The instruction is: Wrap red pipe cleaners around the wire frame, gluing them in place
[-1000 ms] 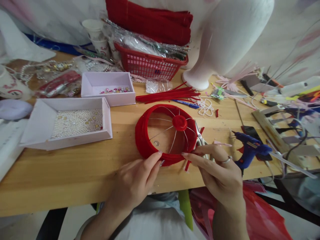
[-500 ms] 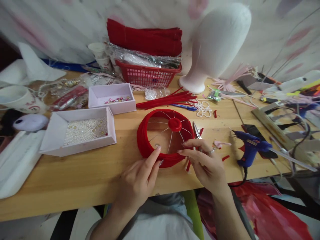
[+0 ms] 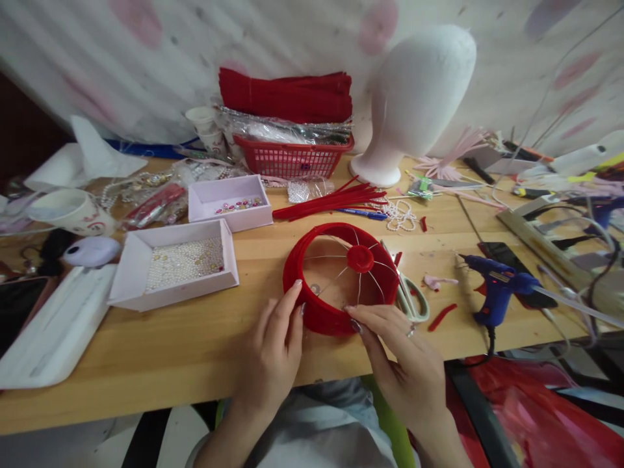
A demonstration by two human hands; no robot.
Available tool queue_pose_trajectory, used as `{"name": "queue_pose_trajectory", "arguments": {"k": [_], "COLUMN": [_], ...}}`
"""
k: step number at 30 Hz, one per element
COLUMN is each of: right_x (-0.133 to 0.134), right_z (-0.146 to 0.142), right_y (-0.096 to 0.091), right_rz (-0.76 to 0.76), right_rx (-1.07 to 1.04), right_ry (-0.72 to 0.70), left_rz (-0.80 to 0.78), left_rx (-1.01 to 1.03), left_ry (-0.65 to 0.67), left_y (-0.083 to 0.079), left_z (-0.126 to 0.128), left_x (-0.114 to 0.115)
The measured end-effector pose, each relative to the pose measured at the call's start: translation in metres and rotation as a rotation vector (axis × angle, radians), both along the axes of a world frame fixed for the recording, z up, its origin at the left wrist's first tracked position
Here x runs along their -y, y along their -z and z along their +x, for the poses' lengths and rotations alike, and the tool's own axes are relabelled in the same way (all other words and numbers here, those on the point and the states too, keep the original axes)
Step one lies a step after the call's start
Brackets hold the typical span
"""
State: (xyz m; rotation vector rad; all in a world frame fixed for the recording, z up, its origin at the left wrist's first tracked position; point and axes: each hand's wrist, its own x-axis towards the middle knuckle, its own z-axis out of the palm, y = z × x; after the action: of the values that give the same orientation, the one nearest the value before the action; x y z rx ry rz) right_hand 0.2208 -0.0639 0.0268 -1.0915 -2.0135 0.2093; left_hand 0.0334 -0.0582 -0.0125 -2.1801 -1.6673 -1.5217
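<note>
A round red fuzzy frame (image 3: 319,318) with thin pale wire spokes meeting at a red hub (image 3: 360,258) stands tilted on the table in front of me. My left hand (image 3: 275,344) pinches its left rim between thumb and forefinger. On the near right part of the rim, my right hand (image 3: 400,351) closes thumb and fingers on the red band. White-handled scissors (image 3: 413,300) lie just beyond my right hand, partly hidden behind the frame. Short red offcuts, such as one strip (image 3: 442,317), are scattered to the right.
Two white boxes hold pearl beads (image 3: 182,263) and coloured gems (image 3: 238,206). Behind are red pipe cleaners (image 3: 336,200), a red basket (image 3: 292,159) and a white foam head (image 3: 419,97). A blue glue gun (image 3: 497,283) and a phone (image 3: 517,270) lie at right.
My right hand has come down onto the near rim, and the frame has tilted and turned slightly. The scissors' handles now show. The whole view has shifted a little.
</note>
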Motion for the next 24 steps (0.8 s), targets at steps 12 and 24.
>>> {"name": "queue_pose_trajectory", "arguments": {"k": [12,24], "right_x": [-0.005,-0.004], "right_z": [0.009,0.009], "right_y": [0.000,0.000], "right_rz": [-0.022,-0.052], "right_rx": [0.059,0.021], "right_ry": [-0.068,-0.076], "left_rz": [-0.070,-0.003], "left_rx": [0.050,-0.163], "left_ry": [0.089,0.204], "left_y": [-0.002,-0.008], "left_z": [-0.002,0.011], "left_x": [-0.004,0.006]}}
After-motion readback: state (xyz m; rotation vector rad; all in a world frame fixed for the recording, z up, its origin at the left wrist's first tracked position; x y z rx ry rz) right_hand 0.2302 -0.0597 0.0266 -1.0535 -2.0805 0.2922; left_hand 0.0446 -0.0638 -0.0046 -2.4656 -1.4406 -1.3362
